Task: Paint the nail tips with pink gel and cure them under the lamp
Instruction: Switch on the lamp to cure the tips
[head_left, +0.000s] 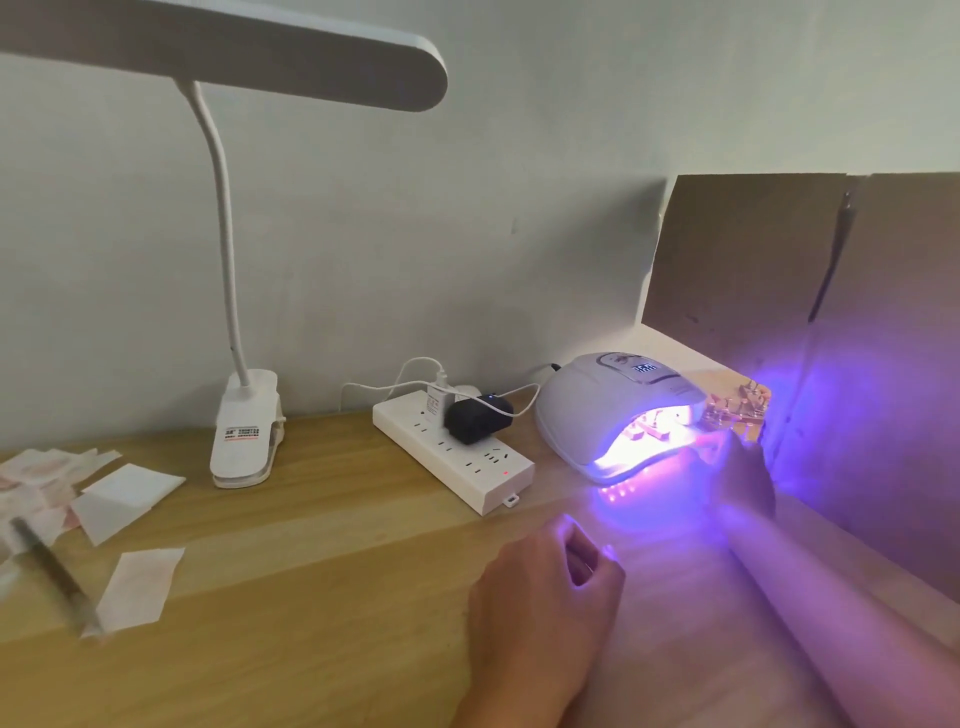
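Lower centre: left hand (545, 587) loosely curled, holding nothing. Mid-right: right hand (744, 480) at the nail tips (737, 408) beside the glowing lamp (592, 415), its fingers too shadowed to read.

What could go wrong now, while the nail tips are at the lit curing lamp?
1. Some nail tips sit outside the curing lamp, at its right side; they may get less light and stay tacky.
2. The right hand is close to the lamp's lit mouth; it might smear the gel, and the skin takes the purple light.
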